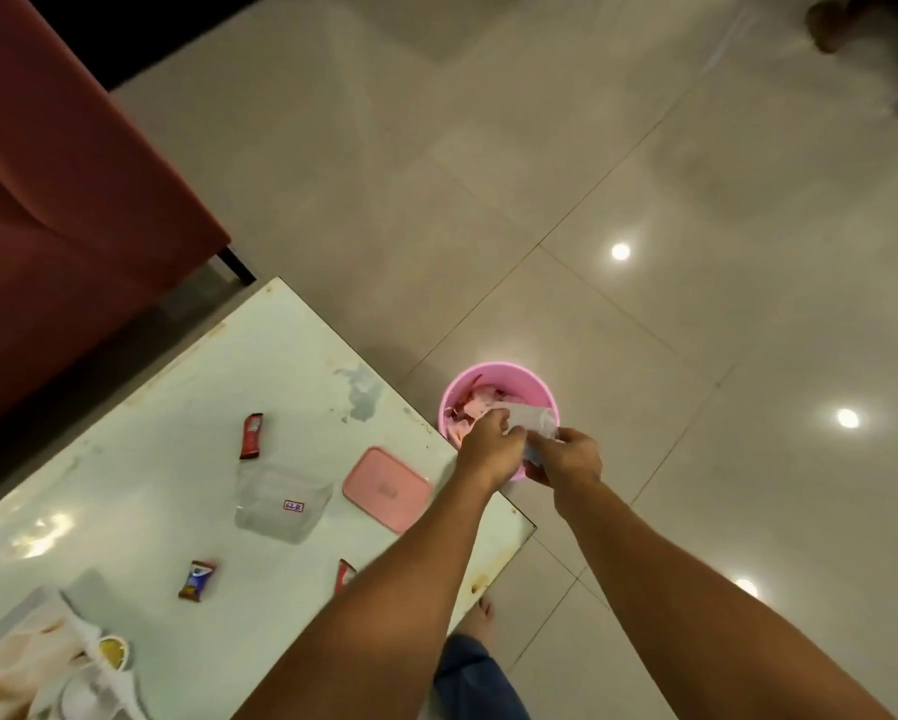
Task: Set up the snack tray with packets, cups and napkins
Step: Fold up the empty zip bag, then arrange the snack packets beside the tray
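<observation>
- Overhead, a person's two bare arms reach forward past the corner of a white, glossy rectangular table [187,407] toward a round pink plastic bin [509,374] that stands on the floor just beside the table's right edge.
- The left hand [491,449] and the right hand [571,454] are both closed on a crumpled clear plastic wrapper [532,419], held between them above the bin's opening; pinkish scraps lie inside the bin.
- On the table, a clear rectangular plastic container [280,498] with a small white label sits beside a flat pink rectangular lid [387,488]; the two lie near each other but apart.
- A red snack packet [252,435] lies beyond the container; a brown and blue snack packet [196,580] lies nearer the person, and another red packet [344,574] is partly hidden by the left forearm.
- At the lower left corner, pale cloth or napkins [31,652] and a small cup with yellow contents [111,651] are blurred.
- A dark red upholstered sofa [62,174] stands close to the table's far left side.
- Glossy beige floor tiles [644,200] spread wide and open to the right and ahead, reflecting ceiling lights.
</observation>
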A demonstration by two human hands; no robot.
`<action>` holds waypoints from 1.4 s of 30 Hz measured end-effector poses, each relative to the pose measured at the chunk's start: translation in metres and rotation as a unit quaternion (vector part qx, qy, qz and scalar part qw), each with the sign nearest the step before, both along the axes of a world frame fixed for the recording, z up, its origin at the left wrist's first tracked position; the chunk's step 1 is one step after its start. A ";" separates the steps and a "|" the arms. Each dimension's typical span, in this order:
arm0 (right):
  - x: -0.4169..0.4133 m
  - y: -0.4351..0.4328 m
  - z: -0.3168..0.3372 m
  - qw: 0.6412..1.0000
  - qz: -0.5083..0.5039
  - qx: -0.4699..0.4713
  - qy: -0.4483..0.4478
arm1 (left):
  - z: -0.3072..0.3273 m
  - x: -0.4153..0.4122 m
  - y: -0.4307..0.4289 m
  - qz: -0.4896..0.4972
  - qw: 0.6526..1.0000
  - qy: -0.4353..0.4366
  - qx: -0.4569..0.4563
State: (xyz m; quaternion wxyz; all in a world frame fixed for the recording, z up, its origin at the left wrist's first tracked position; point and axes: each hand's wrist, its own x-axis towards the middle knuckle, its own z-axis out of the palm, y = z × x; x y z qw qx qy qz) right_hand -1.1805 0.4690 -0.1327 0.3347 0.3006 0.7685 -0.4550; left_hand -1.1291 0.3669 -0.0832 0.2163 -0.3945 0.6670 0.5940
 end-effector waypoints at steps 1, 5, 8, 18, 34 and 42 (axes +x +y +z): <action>-0.005 -0.003 -0.013 1.000 0.000 -0.008 -0.017 | -0.011 -0.004 -0.001 0.002 1.000 -0.002 -0.006; -0.014 -0.004 -0.049 0.998 0.006 0.020 -0.055 | -0.039 -0.009 -0.009 0.034 0.999 -0.001 -0.025; -0.007 0.000 -0.054 0.997 0.025 0.073 -0.010 | -0.037 -0.001 -0.011 0.045 0.998 0.015 -0.040; 0.122 -0.155 0.098 0.904 0.273 -0.065 0.321 | 0.073 0.130 -0.103 0.253 0.942 0.095 -0.200; 0.565 -0.306 0.241 0.800 0.534 -0.163 0.218 | 0.202 0.655 -0.238 0.433 0.841 -0.002 -0.325; 0.554 -0.248 0.180 0.833 0.533 0.067 0.131 | 0.146 0.695 -0.201 0.303 0.915 -0.034 -0.264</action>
